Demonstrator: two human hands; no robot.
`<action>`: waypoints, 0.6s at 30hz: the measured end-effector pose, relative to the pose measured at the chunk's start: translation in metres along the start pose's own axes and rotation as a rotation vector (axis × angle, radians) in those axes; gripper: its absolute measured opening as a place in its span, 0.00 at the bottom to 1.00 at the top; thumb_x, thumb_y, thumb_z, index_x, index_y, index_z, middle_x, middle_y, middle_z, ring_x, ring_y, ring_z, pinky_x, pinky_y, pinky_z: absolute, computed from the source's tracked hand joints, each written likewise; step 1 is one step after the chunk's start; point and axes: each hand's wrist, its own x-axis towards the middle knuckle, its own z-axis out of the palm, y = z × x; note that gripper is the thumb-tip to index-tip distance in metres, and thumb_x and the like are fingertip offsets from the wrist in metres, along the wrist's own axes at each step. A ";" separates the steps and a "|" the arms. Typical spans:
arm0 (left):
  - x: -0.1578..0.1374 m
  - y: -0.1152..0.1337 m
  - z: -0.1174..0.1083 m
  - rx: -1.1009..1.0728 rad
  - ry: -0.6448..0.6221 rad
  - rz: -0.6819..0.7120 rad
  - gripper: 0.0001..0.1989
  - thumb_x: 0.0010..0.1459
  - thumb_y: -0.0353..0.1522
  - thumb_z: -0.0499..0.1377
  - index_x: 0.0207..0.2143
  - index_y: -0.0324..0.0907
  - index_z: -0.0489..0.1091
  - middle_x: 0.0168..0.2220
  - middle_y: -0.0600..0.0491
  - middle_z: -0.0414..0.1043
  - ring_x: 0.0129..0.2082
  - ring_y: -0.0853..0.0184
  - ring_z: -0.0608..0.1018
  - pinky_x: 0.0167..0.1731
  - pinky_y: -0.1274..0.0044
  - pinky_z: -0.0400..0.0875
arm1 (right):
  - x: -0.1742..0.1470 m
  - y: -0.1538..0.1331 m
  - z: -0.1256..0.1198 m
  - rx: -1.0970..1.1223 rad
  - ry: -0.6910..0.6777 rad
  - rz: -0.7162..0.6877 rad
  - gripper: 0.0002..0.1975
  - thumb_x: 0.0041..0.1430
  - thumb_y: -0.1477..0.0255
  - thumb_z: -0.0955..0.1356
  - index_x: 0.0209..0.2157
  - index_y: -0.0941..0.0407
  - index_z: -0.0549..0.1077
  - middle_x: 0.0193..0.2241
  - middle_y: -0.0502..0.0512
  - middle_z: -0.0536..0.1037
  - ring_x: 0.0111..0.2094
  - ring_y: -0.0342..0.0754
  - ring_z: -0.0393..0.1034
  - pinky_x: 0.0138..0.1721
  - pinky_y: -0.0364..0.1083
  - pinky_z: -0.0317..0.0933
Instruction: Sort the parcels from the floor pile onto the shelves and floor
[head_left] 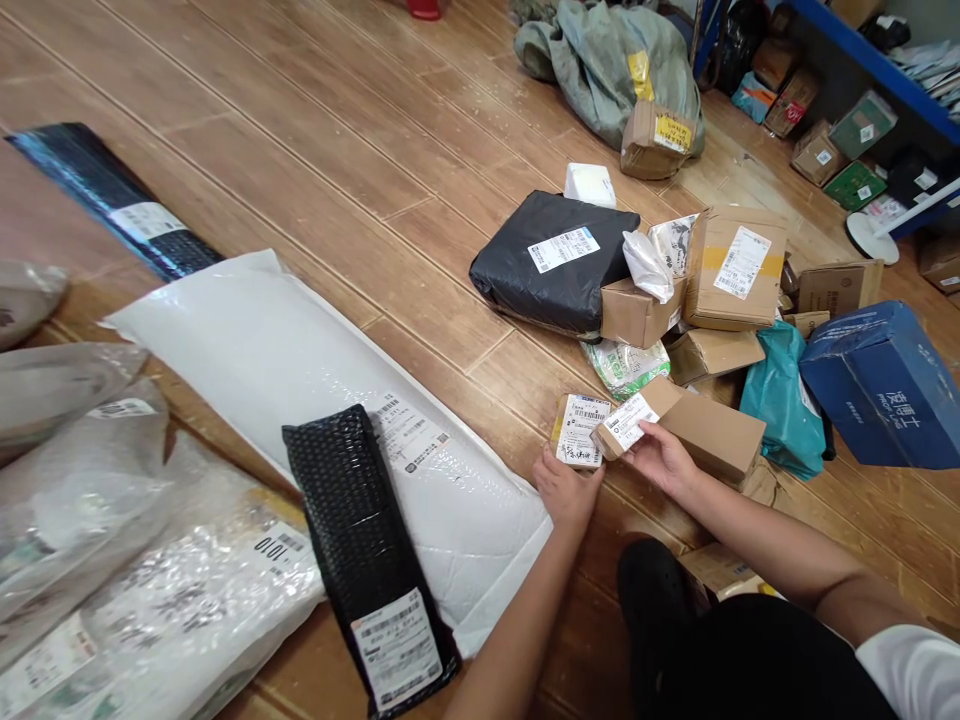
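Observation:
My left hand (568,488) is closed on the near edge of a small labelled parcel (583,428), which has a white shipping label and a yellow strip on its left side. In my right hand (661,458) is a small cardboard box (624,428) with a white label, pinched at its right end. The two parcels are side by side, close together or touching; I cannot tell which. Just behind my right hand lies a long brown carton (709,432). A green-and-white plastic package (628,368) is beyond the two small parcels.
A black-wrapped parcel (551,265), a taped carton (735,268), a teal bag (784,400) and a blue box (881,385) form a pile ahead. At left lie a large white mailer (300,350), a black bubble-wrapped package (360,540) and clear plastic bags (187,590). Shelving (885,50) stands far right.

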 end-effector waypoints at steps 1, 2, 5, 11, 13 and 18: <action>0.000 -0.001 0.000 -0.005 0.004 0.002 0.54 0.46 0.40 0.73 0.66 0.26 0.51 0.58 0.29 0.63 0.60 0.42 0.69 0.64 0.55 0.62 | -0.001 -0.001 0.003 0.056 0.056 0.026 0.16 0.51 0.77 0.73 0.43 0.52 0.74 0.39 0.54 0.84 0.46 0.54 0.79 0.55 0.58 0.75; 0.000 -0.001 0.001 -0.009 0.008 0.004 0.54 0.46 0.41 0.73 0.66 0.26 0.50 0.58 0.30 0.64 0.60 0.42 0.70 0.64 0.54 0.62 | -0.002 -0.002 0.007 0.109 0.119 0.058 0.14 0.53 0.76 0.73 0.42 0.52 0.73 0.36 0.52 0.84 0.42 0.53 0.79 0.52 0.57 0.77; 0.000 -0.002 0.002 -0.013 0.021 0.013 0.54 0.45 0.41 0.73 0.65 0.26 0.51 0.57 0.30 0.64 0.59 0.41 0.70 0.63 0.54 0.63 | -0.002 -0.005 0.021 0.213 0.292 0.163 0.08 0.59 0.73 0.71 0.41 0.52 0.72 0.32 0.50 0.81 0.38 0.51 0.79 0.46 0.55 0.79; -0.001 -0.003 0.004 -0.038 0.033 0.026 0.53 0.44 0.41 0.74 0.64 0.27 0.52 0.56 0.31 0.63 0.58 0.42 0.69 0.62 0.53 0.64 | 0.002 -0.005 0.042 0.113 0.361 0.284 0.09 0.60 0.70 0.69 0.42 0.55 0.71 0.34 0.54 0.81 0.37 0.51 0.79 0.38 0.52 0.78; 0.001 -0.003 0.003 -0.065 0.038 0.009 0.53 0.42 0.39 0.75 0.63 0.29 0.53 0.54 0.35 0.63 0.57 0.43 0.69 0.62 0.53 0.65 | 0.001 -0.004 0.035 0.012 0.316 0.251 0.11 0.56 0.72 0.70 0.41 0.54 0.71 0.34 0.53 0.81 0.37 0.50 0.78 0.39 0.51 0.77; 0.017 -0.007 -0.015 -0.154 0.207 0.003 0.52 0.39 0.34 0.75 0.63 0.34 0.53 0.55 0.39 0.60 0.60 0.44 0.66 0.64 0.52 0.64 | -0.002 0.002 -0.016 -0.411 0.142 -0.038 0.24 0.35 0.78 0.74 0.39 0.52 0.70 0.36 0.49 0.81 0.40 0.51 0.77 0.41 0.48 0.73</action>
